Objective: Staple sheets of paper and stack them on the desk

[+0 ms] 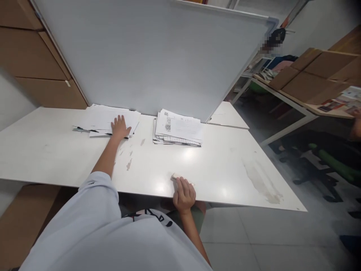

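My left hand (pixel 120 127) lies flat, fingers spread, on a loose pile of white papers (pixel 101 118) at the far left of the white table (pixel 225 169). A dark pen (pixel 81 130) pokes out from under that pile. A second, thicker stack of printed papers (pixel 179 130) sits to the right of it, untouched. My right hand (pixel 184 194) rests curled at the table's near edge, its fingers closed on a small pale object (pixel 175 176) that is too small to identify.
A large whiteboard (pixel 155 52) leans upright along the back of the table. Brown cabinets (pixel 34 56) stand behind on the left. To the right are another table with cardboard boxes (pixel 318 71), green chairs (pixel 335 165) and tiled floor.
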`<state>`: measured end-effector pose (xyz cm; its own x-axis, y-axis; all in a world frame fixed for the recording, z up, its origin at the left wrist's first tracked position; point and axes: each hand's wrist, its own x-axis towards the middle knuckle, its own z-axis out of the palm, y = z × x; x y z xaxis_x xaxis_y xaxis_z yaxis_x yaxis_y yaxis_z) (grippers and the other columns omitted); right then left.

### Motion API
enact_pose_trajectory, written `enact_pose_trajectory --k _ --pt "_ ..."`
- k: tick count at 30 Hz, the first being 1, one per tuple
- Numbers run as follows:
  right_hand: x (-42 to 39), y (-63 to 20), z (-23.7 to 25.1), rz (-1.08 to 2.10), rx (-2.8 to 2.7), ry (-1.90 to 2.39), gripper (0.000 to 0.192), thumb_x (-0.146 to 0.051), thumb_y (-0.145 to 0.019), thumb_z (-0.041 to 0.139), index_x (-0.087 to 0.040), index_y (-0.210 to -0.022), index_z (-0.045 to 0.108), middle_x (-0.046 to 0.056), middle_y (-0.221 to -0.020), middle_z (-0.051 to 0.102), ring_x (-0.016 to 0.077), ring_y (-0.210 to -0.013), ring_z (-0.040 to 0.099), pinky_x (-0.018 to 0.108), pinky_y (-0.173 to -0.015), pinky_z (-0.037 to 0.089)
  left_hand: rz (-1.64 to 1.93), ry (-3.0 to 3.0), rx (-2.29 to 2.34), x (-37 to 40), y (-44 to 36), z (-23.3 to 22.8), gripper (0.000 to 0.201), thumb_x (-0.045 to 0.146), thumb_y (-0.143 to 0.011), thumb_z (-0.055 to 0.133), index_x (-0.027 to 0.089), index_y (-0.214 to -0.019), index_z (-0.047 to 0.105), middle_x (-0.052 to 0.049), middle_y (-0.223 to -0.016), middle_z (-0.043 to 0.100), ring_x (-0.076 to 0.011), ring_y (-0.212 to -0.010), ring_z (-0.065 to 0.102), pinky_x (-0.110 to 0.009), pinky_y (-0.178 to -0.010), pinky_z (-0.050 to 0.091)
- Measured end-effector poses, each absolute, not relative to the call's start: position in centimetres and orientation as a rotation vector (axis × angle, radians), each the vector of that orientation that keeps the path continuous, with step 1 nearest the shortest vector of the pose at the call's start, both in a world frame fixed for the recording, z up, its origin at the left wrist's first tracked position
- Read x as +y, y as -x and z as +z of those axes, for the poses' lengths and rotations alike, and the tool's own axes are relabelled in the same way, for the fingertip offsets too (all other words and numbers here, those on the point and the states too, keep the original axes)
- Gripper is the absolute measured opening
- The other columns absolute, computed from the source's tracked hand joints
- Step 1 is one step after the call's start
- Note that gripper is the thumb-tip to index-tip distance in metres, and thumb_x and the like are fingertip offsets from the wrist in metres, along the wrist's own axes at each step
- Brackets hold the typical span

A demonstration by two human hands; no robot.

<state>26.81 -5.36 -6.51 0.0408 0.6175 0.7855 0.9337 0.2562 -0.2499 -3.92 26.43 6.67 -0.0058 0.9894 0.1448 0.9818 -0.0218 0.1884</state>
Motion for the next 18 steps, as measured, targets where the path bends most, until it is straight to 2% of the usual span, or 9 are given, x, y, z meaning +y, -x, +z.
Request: enact_pose_trajectory --k 2,4,6,11,15,18 --pt "-5.4 -26.9 -6.5 -0.495 -1.682 1.456 0.067 -0.021 -0.089 0.044 -0.03 -0.154 0.036 0.012 -0.123 0.069 0.0355 -0.108 0.067 0.056 -0.091 0.049 0.287 -2.162 2.186 26.7 6.1 6.5 0.089 0.049 -0.091 0.048 -0.003 -0.155 0.014 -0.029 -0.158 0.024 -0.0439 -0.144 0.024 -0.057 -0.114 0.024" --pt "-5.4 -26.9 -6.3 -0.526 -1.682 1.465 0.066 -0.021 -0.088 0.044 -0.029 -0.153 0.037 0.012 -0.122 0.069 0.0354 -0.108 0.067 0.055 -0.092 0.048 0.319 -2.216 2.174 26.3 7.0 6.2 0.08 0.047 -0.093 0.044 0.0 -0.154 0.022 -0.028 -0.15 0.039 -0.0425 -0.136 0.035 -0.055 -0.108 0.031" --pt "-5.5 -26.7 -5.9 -0.556 -1.673 1.479 0.064 -0.02 -0.088 0.044 -0.028 -0.152 0.04 0.012 -0.122 0.069 0.0349 -0.108 0.066 0.055 -0.093 0.048 0.402 -2.271 2.18 25.6 7.0 5.9 0.066 0.041 -0.096 0.038 0.005 -0.151 0.033 -0.026 -0.141 0.049 -0.0415 -0.129 0.041 -0.053 -0.102 0.036" --pt "-5.6 -26.4 -5.3 -0.632 -1.684 1.51 0.059 -0.017 -0.088 0.043 -0.023 -0.147 0.046 0.012 -0.121 0.069 0.0298 -0.109 0.065 0.048 -0.099 0.045 0.623 -2.131 2.329 24.3 6.5 5.1 0.048 0.024 -0.097 0.029 0.01 -0.135 0.054 -0.022 -0.126 0.057 -0.0372 -0.119 0.047 -0.049 -0.096 0.039" --pt "-5.5 -26.3 -5.1 -0.678 -1.684 1.531 0.055 -0.014 -0.088 0.043 -0.018 -0.143 0.051 0.011 -0.12 0.069 0.0254 -0.113 0.062 0.041 -0.105 0.041 0.849 -1.847 2.54 23.8 6.5 4.6 0.046 0.02 -0.096 0.03 0.008 -0.135 0.051 -0.021 -0.123 0.058 -0.0347 -0.115 0.05 -0.045 -0.095 0.04" --pt "-5.4 -26.2 -5.0 -0.686 -1.687 1.524 0.054 -0.014 -0.088 0.043 -0.018 -0.142 0.053 0.011 -0.119 0.069 0.025 -0.113 0.061 0.041 -0.105 0.04 0.838 -1.868 2.552 23.6 6.3 4.5 0.049 0.033 -0.095 0.04 0.009 -0.137 0.048 -0.021 -0.125 0.057 -0.0361 -0.117 0.048 -0.045 -0.096 0.039"
